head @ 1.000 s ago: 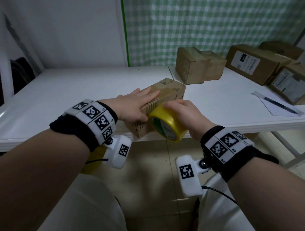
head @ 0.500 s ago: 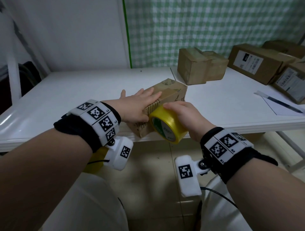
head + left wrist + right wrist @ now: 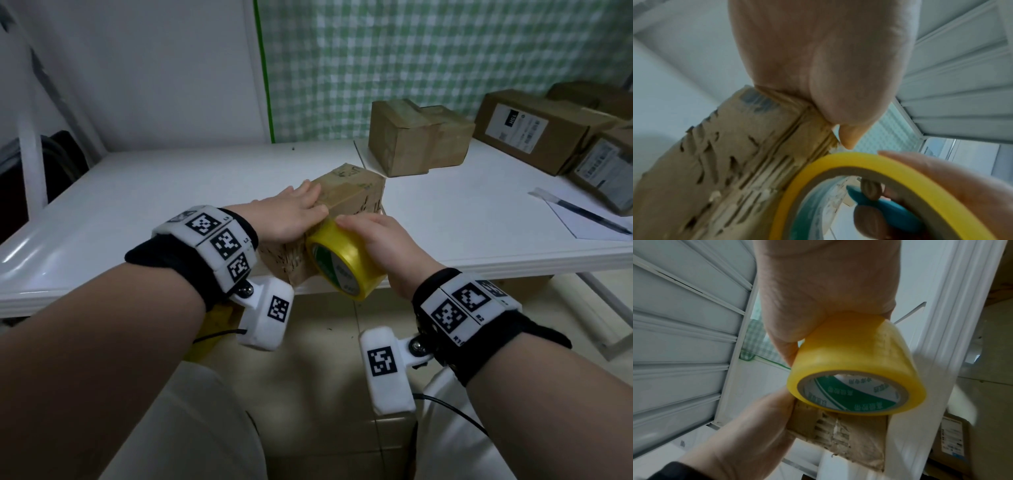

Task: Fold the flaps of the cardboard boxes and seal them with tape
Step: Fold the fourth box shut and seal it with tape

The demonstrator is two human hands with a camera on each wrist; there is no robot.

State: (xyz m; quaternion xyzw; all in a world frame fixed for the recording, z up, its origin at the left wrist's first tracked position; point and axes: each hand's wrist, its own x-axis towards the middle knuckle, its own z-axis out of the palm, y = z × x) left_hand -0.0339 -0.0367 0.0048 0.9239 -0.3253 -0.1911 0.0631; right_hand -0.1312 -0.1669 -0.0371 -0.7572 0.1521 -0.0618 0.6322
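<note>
A small worn cardboard box [image 3: 352, 192] lies at the near edge of the white table [image 3: 171, 192], its flaps folded down. My left hand [image 3: 291, 214] presses flat on its top with straight fingers. The palm sits on the box's corner [image 3: 715, 162] in the left wrist view. My right hand [image 3: 380, 240] grips a yellow tape roll [image 3: 346, 263] held against the near right side of the box. In the right wrist view the roll [image 3: 855, 360] touches the torn cardboard [image 3: 849, 431]. Any loose tape strip is too unclear to see.
Two plain brown boxes [image 3: 411, 137] stand behind on the table. Labelled boxes [image 3: 534, 130] fill the far right corner. A sheet of paper with a pen [image 3: 582, 212] lies at the right. A green checked cloth [image 3: 428, 51] hangs on the back wall.
Both hands, the box and the roll stay almost where they were. Only the head view has shifted slightly.
</note>
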